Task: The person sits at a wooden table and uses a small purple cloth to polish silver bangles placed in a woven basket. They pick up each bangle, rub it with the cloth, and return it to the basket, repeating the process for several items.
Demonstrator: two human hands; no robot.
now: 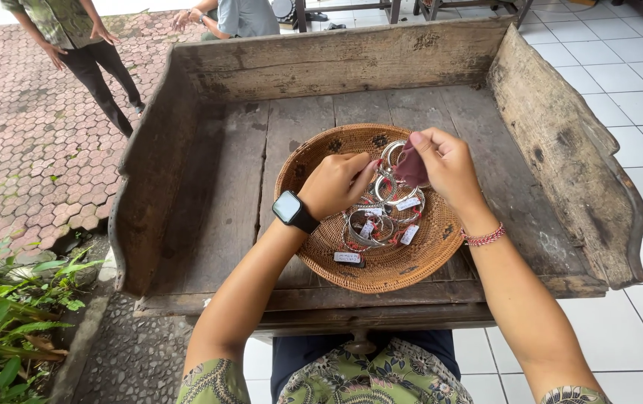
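A round woven basket [314,161] sits in a weathered wooden trough [321,60]. Several silver bangles [370,224] with small white tags lie in the basket. My right hand [449,168] pinches a small dark red cloth pouch [411,168] above the bangles. My left hand [336,183], with a black smartwatch on the wrist, hovers over the basket with its fingertips at the pouch and at a bangle; I cannot tell whether it grips the bangle. A red bead bracelet circles my right wrist.
The trough has high plank sides left, back and right. White floor tiles [636,82] lie to the right, red pavers [29,142] to the left. Two other people stand beyond the trough at top left. Green plants [0,314] grow at lower left.
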